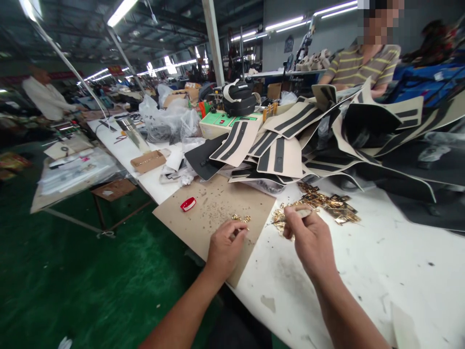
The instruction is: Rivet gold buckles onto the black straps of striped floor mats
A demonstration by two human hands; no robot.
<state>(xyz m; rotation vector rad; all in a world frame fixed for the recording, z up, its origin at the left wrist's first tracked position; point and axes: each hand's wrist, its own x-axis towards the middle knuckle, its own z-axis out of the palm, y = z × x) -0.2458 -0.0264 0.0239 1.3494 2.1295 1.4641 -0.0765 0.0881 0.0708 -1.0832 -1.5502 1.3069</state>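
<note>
My left hand (pixel 225 246) rests over the brown board (pixel 189 228), its thumb and forefinger pinched together. A glint of gold shows at the fingertips, too small to make out. Just beyond them lie several small gold metal pieces (pixel 240 218). My right hand (pixel 311 238) is closed around a thin-pointed tool with a pale handle (pixel 303 213), and the dark point sticks out to the left. Under and behind that hand spreads a pile of gold metal fittings (pixel 327 201) on the white table (pixel 290 286).
A red-and-white object (pixel 188 204) lies on the board. Curved beige-and-black panels (pixel 279 155) are heaped behind. Farther left are an open cardboard box (pixel 148 161), a metal flask (pixel 134 135) and plastic bags (pixel 167 118). A person in a striped shirt (pixel 359 68) is across the table.
</note>
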